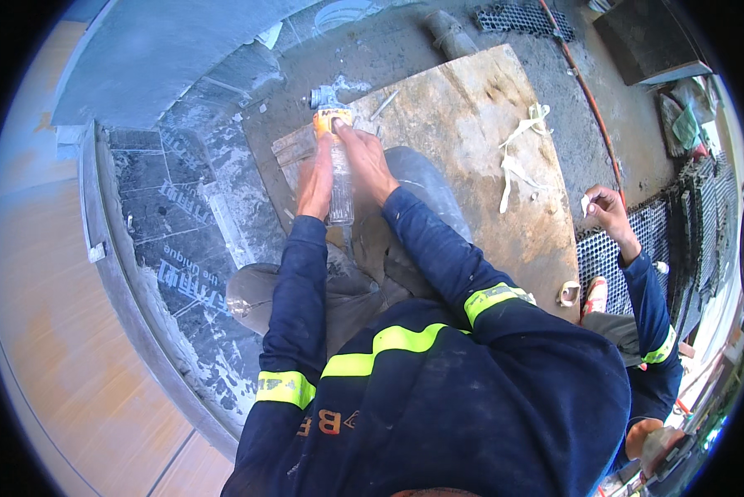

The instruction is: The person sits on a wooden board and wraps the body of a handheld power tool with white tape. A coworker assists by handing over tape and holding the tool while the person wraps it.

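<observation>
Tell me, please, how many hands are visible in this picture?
3. The left hand and right hand both grip a clear bottle above the board. A co-worker's hand is at the right; others may be hidden.

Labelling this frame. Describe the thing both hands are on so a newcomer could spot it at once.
Start at the big stained wooden board lying on the dusty floor. At its near left corner, the left hand and right hand grip a clear plastic bottle lying lengthwise away from the person. Its orange label band near the far end marks it out; nothing else nearby is transparent.
</observation>
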Demonstrator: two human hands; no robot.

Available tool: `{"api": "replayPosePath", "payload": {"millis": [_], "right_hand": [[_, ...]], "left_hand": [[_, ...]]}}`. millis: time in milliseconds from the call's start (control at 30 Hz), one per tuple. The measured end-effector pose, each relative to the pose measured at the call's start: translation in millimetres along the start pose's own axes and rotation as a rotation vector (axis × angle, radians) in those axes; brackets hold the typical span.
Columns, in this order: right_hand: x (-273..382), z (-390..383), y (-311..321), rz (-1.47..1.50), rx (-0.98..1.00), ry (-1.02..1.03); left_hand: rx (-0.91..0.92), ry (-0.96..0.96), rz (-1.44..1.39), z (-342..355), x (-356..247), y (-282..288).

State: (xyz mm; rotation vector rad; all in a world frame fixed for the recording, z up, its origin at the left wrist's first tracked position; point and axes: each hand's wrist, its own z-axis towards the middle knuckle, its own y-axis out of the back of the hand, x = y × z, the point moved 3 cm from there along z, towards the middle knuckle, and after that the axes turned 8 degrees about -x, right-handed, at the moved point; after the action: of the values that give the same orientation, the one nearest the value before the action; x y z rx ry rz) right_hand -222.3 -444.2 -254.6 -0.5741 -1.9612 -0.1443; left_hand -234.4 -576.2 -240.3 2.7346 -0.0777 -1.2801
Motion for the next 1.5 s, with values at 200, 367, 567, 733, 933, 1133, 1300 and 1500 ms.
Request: {"api": "replayPosePath", "payload": {"millis": [200, 367, 567, 733, 933, 1133, 1300, 1500], "right_hand": [[16.6, -16.4, 17.3, 0.075, 0.035, 0.048], [17.2, -13.3, 38.6, 0.389, 0.019, -0.049], [17.5, -10.2, 57.2, 0.659, 0.093, -0.104], [-21.4, 16.4, 60.2, 0.591, 0.042, 0.005], [-3.7, -1.9, 70.7, 0.405, -0.040, -0.014], [8.8, -8.3, 85.1, 0.284, -0.091, 0.030], [19.3, -9.0, 90.9, 0.206, -0.087, 0.059], [13.7, 0.9, 79.0, 0.051, -0.110, 0.177]], "left_hand": [[-0.056, -0.291, 0.279, -14.5, 5.2, -18.3], [-0.172, -0.420, 0.476, -37.0, -12.1, -55.7], [-0.245, -0.409, 0.549, -62.5, -27.6, -85.5], [-0.416, -1.223, 0.813, -140.2, -58.6, -137.7], [0.707, -0.670, 0.484, -221.1, -22.3, -243.6], [0.794, -0.693, 0.145, -245.4, 9.9, -291.9], [0.525, -0.833, 0.134, -218.8, -26.2, -214.8], [-0.166, -0.594, 0.150, -85.7, -27.0, -61.6]]}}
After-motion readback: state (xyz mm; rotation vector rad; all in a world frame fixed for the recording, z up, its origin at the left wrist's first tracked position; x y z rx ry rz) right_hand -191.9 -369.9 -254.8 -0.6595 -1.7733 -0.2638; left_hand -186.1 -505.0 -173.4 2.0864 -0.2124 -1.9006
